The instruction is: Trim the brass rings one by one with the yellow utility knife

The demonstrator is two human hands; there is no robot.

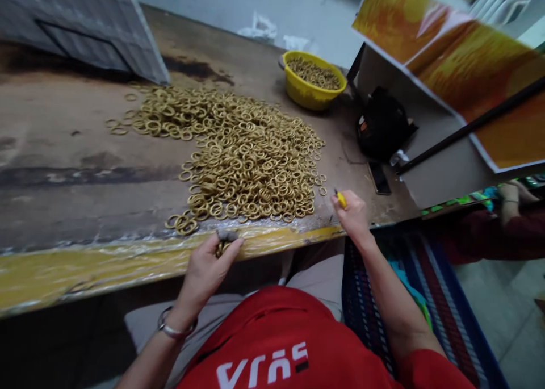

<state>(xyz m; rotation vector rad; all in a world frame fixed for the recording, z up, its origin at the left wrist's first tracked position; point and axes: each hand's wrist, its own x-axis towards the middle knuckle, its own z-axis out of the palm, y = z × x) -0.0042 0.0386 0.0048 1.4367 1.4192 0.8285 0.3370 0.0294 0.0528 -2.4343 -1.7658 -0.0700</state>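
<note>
A wide heap of gold-coloured rings (255, 156) lies on the brown table (85, 201). At the table's front edge my left hand (210, 264) is closed around several of these rings, and a dark grey wrap covers one of its fingertips. My right hand (353, 213), to the right of the heap, grips a small yellow-handled tool (341, 199). Most of that tool is hidden in the fist, so its kind does not show. Some loose rings (183, 223) lie just beyond my left hand.
A yellow basin (313, 91) full of rings stands at the back. A black bag (383, 125) and a phone (378, 178) lie on the right, beside an orange panel (464, 59). A grey corrugated sheet (85, 25) leans at the left. Another person's arm (508, 204) shows far right.
</note>
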